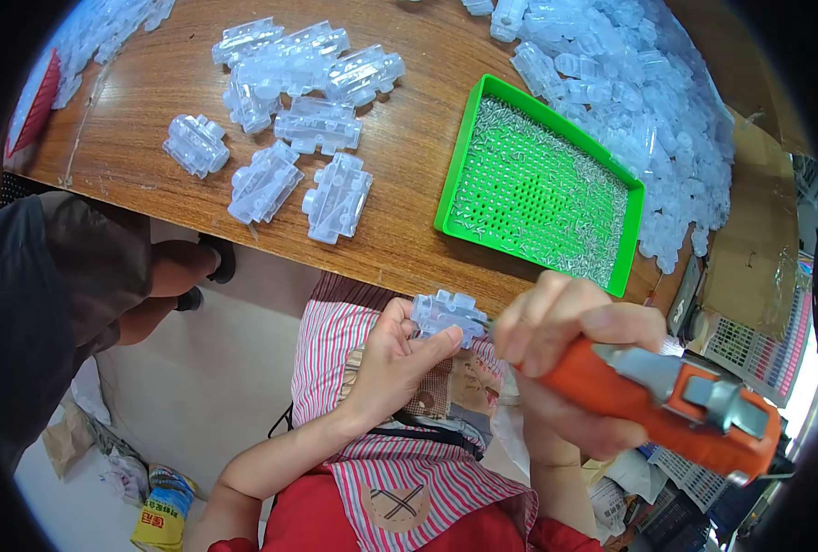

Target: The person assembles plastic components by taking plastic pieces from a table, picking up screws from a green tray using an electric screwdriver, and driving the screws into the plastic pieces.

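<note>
Between the thumb and fingers of my left hand [400,354] is a clear plastic housing [441,315], held just off the table's front edge. My right hand [575,336] is wrapped round an orange power screwdriver [676,405] with a silver metal clip on its body. The tool's tip points left at the right end of the housing; whether it touches a screw there is too small to tell. Beyond my hands lies a green perforated tray [446,198] with many small silver screws [584,230] in it.
Several clear housings [322,124] lie on the wooden table [409,138] at left. A large heap of clear plastic parts [630,101] covers the far right, next to cardboard [749,239]. A red basket [36,106] stands at the far left edge. Another person's legs [161,276] are at left.
</note>
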### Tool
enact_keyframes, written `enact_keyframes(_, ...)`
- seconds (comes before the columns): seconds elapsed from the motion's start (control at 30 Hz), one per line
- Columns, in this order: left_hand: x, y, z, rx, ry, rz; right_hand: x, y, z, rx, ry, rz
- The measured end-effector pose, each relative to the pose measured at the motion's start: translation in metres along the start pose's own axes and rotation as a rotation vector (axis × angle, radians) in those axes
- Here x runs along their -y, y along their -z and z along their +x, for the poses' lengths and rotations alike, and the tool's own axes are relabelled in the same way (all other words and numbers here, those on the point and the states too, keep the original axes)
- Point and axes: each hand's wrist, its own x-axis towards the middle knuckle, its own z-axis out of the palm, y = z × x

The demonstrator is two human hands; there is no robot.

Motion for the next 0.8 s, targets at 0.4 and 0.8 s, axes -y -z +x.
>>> enact_keyframes(0.4, 0.008, 0.002, -0.001, 0.044, -0.108, -0.111, -0.023, 0.003, -0.011, 0.119, -0.083, -0.183)
enact_keyframes(0.8, 0.005, 0.005, 0.002, 0.047, -0.078, -0.004, -0.030, 0.001, -0.017, 0.049, -0.072, -0.269)
